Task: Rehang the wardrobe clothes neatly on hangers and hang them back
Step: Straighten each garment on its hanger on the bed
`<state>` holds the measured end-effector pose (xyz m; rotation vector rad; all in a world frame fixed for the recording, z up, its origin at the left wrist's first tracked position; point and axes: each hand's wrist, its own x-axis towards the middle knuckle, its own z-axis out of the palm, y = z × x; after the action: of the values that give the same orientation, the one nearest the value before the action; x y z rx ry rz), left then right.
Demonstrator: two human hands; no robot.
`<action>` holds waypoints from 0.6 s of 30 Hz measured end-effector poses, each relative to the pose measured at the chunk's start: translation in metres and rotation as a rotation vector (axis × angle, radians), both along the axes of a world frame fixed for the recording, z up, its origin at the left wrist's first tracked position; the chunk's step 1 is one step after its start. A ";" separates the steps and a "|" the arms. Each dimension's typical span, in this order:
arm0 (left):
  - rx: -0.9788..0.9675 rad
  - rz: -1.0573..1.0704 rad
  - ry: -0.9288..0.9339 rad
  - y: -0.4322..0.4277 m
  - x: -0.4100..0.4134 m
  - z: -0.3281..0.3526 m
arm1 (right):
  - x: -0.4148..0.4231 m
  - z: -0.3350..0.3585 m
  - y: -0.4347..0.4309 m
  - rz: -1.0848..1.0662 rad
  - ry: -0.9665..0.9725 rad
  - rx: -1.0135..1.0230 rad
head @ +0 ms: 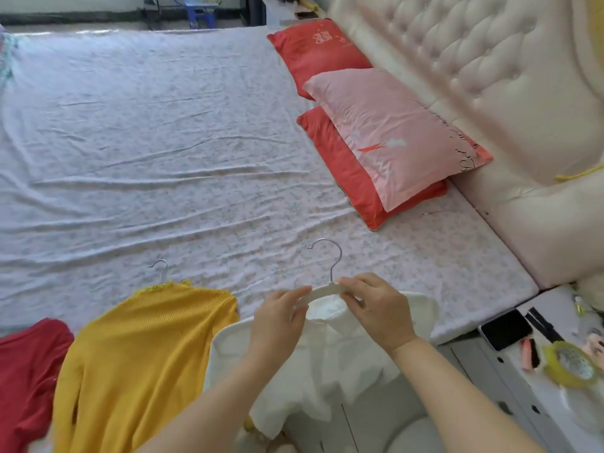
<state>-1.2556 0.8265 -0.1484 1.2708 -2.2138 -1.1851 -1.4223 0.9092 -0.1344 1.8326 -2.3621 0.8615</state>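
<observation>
A white collared shirt lies at the bed's near edge with a white hanger in its neck, metal hook pointing away from me. My left hand pinches the hanger's left shoulder and my right hand pinches its middle, just below the hook. To the left, a yellow ribbed top lies flat on the sheet with its own hanger hook sticking out at the collar. A red garment lies at the far left, partly cut off by the frame.
The bed sheet is pale and wrinkled. Red and pink pillows are stacked against a tufted cream headboard. A white bedside cabinet at the right holds a phone, a tape roll and small items.
</observation>
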 end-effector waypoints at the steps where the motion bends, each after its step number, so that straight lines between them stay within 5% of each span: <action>1: 0.001 0.019 0.000 -0.009 -0.002 -0.003 | -0.003 -0.002 -0.012 0.009 -0.003 0.008; 18: 0.114 0.211 -0.178 -0.099 -0.066 -0.063 | -0.081 -0.094 -0.151 0.137 -0.218 0.316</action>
<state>-1.3218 0.7278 -0.2117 1.6687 -2.0903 -1.1708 -1.5034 0.7586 -0.2279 2.1375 -2.6625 0.7712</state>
